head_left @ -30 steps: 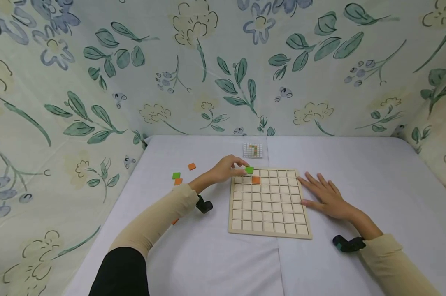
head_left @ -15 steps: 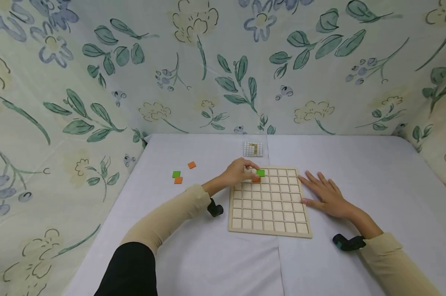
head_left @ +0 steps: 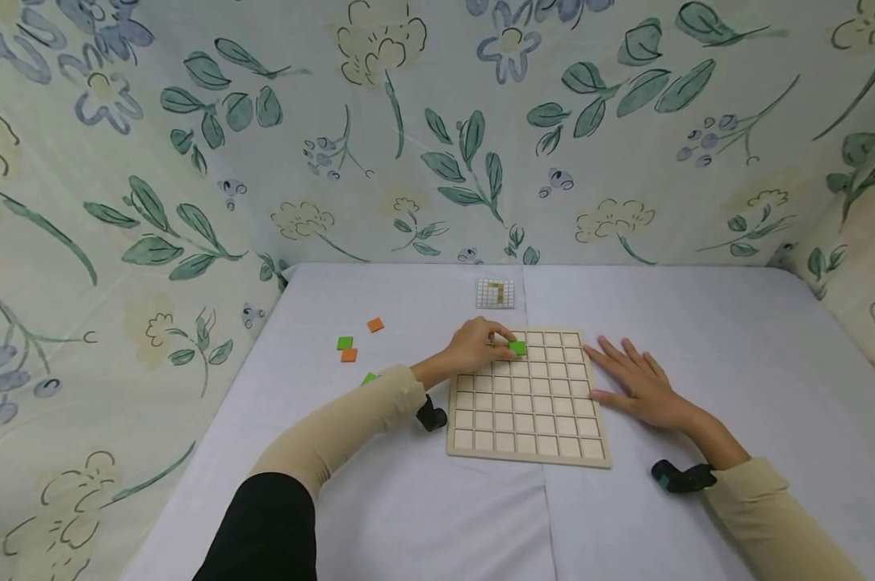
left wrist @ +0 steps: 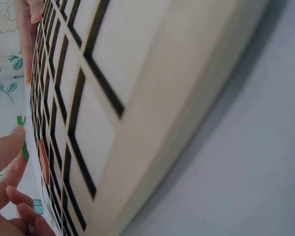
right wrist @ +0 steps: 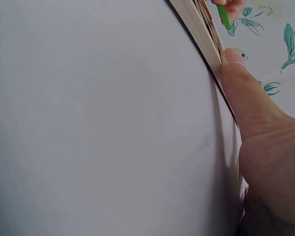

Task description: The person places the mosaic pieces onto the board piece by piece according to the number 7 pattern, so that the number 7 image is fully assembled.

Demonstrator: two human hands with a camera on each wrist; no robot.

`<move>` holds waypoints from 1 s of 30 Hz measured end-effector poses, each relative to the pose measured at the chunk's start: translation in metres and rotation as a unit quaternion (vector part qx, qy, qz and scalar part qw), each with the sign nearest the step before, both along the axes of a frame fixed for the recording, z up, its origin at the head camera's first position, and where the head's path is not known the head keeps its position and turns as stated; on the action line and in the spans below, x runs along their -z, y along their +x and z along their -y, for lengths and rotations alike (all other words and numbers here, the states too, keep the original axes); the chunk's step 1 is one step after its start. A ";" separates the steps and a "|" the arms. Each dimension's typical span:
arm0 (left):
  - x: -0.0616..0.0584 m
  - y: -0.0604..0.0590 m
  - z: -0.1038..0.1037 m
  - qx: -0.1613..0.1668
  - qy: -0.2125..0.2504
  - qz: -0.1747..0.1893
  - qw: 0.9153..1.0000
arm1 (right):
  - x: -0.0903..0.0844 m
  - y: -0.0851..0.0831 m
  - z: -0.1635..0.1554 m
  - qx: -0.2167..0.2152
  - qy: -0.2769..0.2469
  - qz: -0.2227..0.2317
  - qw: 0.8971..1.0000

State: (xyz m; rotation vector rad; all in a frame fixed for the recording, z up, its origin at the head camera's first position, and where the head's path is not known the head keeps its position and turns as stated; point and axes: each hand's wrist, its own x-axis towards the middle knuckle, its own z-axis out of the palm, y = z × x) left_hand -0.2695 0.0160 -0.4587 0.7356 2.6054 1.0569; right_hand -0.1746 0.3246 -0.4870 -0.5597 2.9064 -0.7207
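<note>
My left hand (head_left: 475,345) pinches a green square tile (head_left: 518,348) between thumb and fingers over the upper rows of a wooden grid board (head_left: 533,461). In the left wrist view the green tile (left wrist: 23,140) is tilted on edge, just above the board. An orange tile (left wrist: 44,161) lies in one of the board's cells; the left hand hides it in the head view. My right hand (head_left: 644,389) lies with its fingers spread at the board's right side. Its thumb (right wrist: 243,91) touches the board's edge in the right wrist view.
A small card with a printed grid pattern (head_left: 496,294) lies behind the board. Left of the board are two orange tiles (head_left: 348,355) and a green tile (head_left: 345,343). Another green tile (head_left: 369,378) is partly covered by the left sleeve (head_left: 357,411). A patterned cloth (head_left: 437,161) hangs behind the table.
My left hand has moved right and slightly nearer with the green tile, from the board's upper left corner across its top rows, now covering the orange tile. The right hand has stayed in place.
</note>
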 end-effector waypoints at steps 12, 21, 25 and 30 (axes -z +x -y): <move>0.001 0.004 -0.001 -0.003 -0.042 -0.026 0.999 | 0.000 0.001 0.002 0.001 0.001 0.000 1.000; 0.002 0.006 -0.003 -0.003 -0.053 -0.030 0.998 | -0.001 0.001 0.001 -0.002 0.000 -0.002 1.000; -0.001 0.008 -0.003 -0.006 -0.049 -0.027 0.998 | -0.001 0.001 0.000 -0.002 0.000 -0.002 1.000; -0.001 0.007 -0.003 -0.004 -0.051 -0.030 0.998 | 0.000 0.000 0.000 -0.002 -0.001 0.000 1.000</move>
